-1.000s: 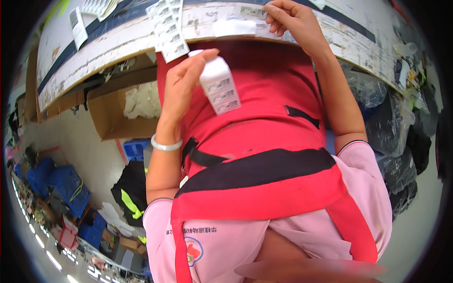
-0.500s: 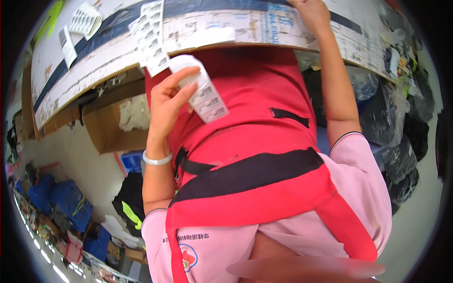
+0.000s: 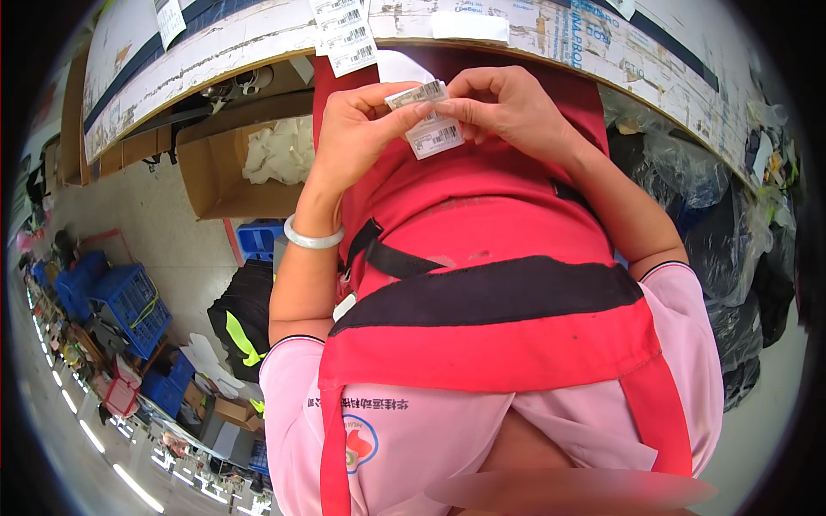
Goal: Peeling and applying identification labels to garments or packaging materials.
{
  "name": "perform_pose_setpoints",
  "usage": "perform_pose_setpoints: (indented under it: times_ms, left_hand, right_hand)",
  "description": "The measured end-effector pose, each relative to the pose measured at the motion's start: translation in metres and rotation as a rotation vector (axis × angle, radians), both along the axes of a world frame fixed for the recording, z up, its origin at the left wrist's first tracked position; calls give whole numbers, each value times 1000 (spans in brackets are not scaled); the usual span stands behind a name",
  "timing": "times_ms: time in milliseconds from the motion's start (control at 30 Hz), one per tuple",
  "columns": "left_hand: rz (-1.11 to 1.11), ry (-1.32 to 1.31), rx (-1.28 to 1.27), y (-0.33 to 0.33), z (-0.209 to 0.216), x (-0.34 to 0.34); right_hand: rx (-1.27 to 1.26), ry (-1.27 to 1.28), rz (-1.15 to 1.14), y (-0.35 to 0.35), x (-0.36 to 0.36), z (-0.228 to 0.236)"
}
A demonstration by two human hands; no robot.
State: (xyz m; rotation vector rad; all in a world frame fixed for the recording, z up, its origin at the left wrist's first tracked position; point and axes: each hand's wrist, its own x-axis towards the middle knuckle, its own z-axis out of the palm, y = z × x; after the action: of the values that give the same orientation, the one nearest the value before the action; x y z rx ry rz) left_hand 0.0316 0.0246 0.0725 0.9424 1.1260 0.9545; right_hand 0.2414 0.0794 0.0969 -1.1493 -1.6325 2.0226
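Note:
A strip of white barcode labels (image 3: 436, 138) is held in front of my red apron, its printed side up and its lower end hanging down. My left hand (image 3: 366, 129), a pale bangle on its wrist, pinches the strip from the left between thumb and fingers. From the other side my right hand (image 3: 508, 112) closes thumb and fingers on the strip's right edge. The part between my thumbs looks bent over. Blank white paper (image 3: 400, 66) shows behind my left fingers. More barcode label strips (image 3: 348, 39) hang over the table edge just beyond my left hand.
The worn white table (image 3: 258, 60) crosses the far side, with a blank white slip (image 3: 470, 27) near its edge. Under it at left stands an open cardboard box (image 3: 202, 172) holding crumpled paper. Dark plastic-wrapped bundles (image 3: 718, 232) lie at right; blue crates (image 3: 133, 305) stand at far left.
My right hand has come down from the tabletop to the label strip and grips it. My left hand has turned the strip and brought it in front of me. The whole view has shifted.

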Motion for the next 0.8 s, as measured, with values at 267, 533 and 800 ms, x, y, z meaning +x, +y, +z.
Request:
perform_pose_setpoints:
  times_ms: [267, 533, 800]
  left_hand:
    - [-39, 6, 2, 0, -3, 5]
    - [-7, 35, 113, 6, -8, 4]
    - [3, 45, 90, 5, -9, 7]
  right_hand:
    - [533, -1, -63, 5, -1, -11]
    - [220, -112, -302, 56, 23, -5]
    - [102, -151, -351, 72, 19, 2]
